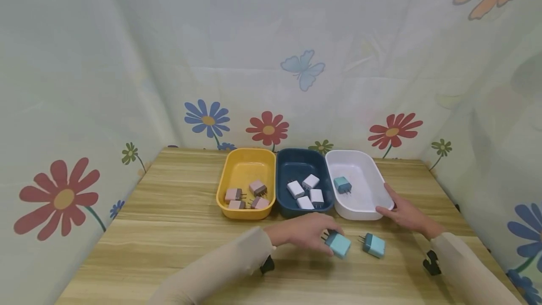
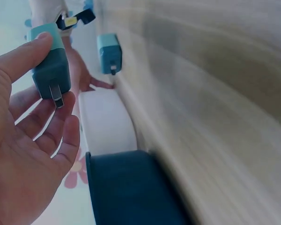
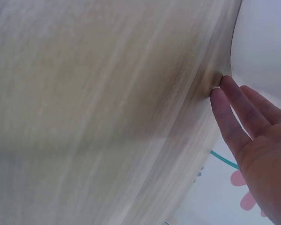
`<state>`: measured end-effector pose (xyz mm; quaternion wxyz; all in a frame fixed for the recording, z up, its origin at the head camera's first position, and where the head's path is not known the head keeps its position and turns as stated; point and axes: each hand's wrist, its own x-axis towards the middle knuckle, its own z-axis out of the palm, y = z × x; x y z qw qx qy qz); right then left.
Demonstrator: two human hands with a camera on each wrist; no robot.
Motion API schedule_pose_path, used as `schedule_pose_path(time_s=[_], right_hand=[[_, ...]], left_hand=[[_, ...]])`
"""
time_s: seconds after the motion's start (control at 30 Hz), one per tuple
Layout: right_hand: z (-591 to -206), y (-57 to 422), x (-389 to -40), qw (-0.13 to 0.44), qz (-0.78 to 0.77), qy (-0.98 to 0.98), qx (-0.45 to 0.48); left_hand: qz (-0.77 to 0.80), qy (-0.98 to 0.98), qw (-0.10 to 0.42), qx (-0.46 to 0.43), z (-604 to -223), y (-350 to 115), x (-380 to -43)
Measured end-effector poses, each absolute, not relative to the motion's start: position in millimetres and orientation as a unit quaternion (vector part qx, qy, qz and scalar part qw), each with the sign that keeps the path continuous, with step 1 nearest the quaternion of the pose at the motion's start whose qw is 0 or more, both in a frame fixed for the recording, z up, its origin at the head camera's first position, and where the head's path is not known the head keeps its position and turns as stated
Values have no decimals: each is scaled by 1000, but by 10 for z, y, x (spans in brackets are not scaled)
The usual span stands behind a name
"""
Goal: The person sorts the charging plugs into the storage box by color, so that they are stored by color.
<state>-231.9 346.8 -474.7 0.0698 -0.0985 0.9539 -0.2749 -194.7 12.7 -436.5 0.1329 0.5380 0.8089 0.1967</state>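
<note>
My left hand [image 1: 306,230] pinches a teal charger plug [image 1: 338,244] just in front of the bins, its metal prongs pointing back and to the left. In the left wrist view the thumb lies on one side of this plug [image 2: 51,65], with the fingers behind it. A second teal charger plug [image 1: 374,245] lies on the table to its right. The right hand [image 1: 408,213] touches the front right corner of the white bin [image 1: 364,213], fingers fairly straight. Inside that bin sits one teal plug [image 1: 342,184].
Left of the white bin stand a dark blue bin [image 1: 296,156] with several white plugs [image 1: 311,181] and a yellow bin [image 1: 247,154] with several pink plugs [image 1: 257,187]. All three bins are side by side at the back of the wooden table [image 1: 182,201], before a flowered curtain [image 1: 254,36].
</note>
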Motion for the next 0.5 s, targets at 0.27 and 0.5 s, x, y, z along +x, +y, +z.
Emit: schedule_pose_path(time_s=[0.27,0.5], right_hand=[[-4729,3463,-2297,72,-271,955,-95],[-4711,3466,-2289,80,-276,953,-92]], left_hand=[[216,826,101,511,-4238,162,-2080],[229,848,82,470,-4147,224,-2186]])
